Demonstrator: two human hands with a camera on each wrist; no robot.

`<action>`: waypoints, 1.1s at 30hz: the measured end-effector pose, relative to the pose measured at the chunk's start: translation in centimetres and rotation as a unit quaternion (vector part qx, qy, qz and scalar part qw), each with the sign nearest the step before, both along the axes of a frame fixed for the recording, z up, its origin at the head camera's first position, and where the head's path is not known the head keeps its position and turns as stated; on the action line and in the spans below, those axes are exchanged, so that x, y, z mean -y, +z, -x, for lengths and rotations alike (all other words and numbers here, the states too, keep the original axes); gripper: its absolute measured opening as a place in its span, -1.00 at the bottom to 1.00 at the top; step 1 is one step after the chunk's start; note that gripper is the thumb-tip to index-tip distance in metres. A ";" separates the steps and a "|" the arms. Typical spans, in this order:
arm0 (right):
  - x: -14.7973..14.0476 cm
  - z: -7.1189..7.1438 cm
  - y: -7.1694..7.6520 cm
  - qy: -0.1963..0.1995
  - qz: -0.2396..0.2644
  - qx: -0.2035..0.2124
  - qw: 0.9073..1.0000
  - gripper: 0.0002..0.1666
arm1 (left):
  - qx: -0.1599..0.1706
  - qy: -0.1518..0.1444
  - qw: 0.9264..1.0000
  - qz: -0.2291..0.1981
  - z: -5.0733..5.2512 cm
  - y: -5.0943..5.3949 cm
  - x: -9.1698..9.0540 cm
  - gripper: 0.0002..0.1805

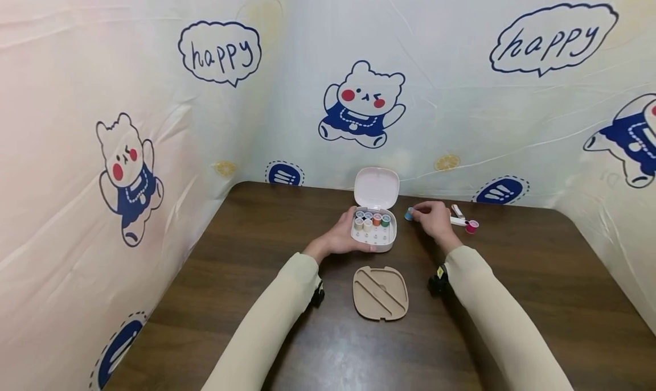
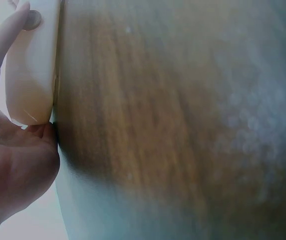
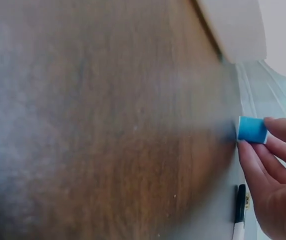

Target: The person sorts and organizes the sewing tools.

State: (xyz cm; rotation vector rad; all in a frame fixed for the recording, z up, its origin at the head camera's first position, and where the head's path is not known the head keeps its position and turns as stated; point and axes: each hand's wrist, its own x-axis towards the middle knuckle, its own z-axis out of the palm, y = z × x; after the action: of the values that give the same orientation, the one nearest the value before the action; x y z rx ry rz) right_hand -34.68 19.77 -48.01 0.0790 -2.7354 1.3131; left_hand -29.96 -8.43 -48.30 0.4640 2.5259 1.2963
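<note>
A white box (image 1: 388, 244) with its lid (image 1: 376, 187) raised holds several thread spools (image 1: 377, 219) in its back part, with bare pegs in front. My left hand (image 1: 342, 235) grips the box's left side; in the left wrist view that hand (image 2: 20, 160) has a finger and the thumb against the box (image 2: 30, 75). Right of the box, my right hand (image 1: 434, 218) pinches a blue spool (image 1: 409, 214). The right wrist view shows the blue spool (image 3: 252, 130) between the thumb and fingers of the right hand (image 3: 277, 185), at the table surface.
A beige tray (image 1: 380, 293) with diagonal ridges lies in front of the box. Right of my right hand are a magenta spool (image 1: 472, 226), a white pen-like item (image 1: 458, 221) and a small white item (image 1: 458, 211). A printed cloth (image 1: 307, 95) hangs behind the table.
</note>
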 end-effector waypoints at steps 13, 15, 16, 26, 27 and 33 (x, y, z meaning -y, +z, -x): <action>0.3 -2.3 0.5 0.072 0.164 0.102 0.979 -0.58 | 0.004 -0.003 1.000 0.002 1.5 -1.8 0.2 0.41; 0.3 -2.6 0.7 0.074 0.170 0.096 0.978 -0.58 | 0.004 -0.004 1.000 0.000 1.7 -1.9 0.2 0.41; 0.3 -2.7 0.8 0.074 0.172 0.095 0.978 -0.58 | 0.005 -0.005 1.000 -0.001 1.7 -1.9 0.2 0.41; 0.6 -3.2 1.4 0.083 0.202 0.107 0.970 -0.60 | 0.012 -0.003 1.000 0.000 1.8 -1.9 0.1 0.42; 0.6 -3.3 1.5 0.086 0.202 0.108 0.970 -0.58 | 0.011 -0.004 1.000 0.003 1.8 -1.9 0.1 0.42; 1.1 -3.8 2.1 0.092 0.194 0.100 0.972 -0.57 | 0.018 -0.005 1.000 0.013 1.4 -1.2 0.1 0.41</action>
State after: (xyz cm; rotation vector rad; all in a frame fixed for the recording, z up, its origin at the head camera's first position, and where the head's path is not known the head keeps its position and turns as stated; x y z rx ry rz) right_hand -30.89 18.71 -45.94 0.1780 -2.6168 1.9835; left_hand -31.38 -8.53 -49.49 0.4445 2.5047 1.2563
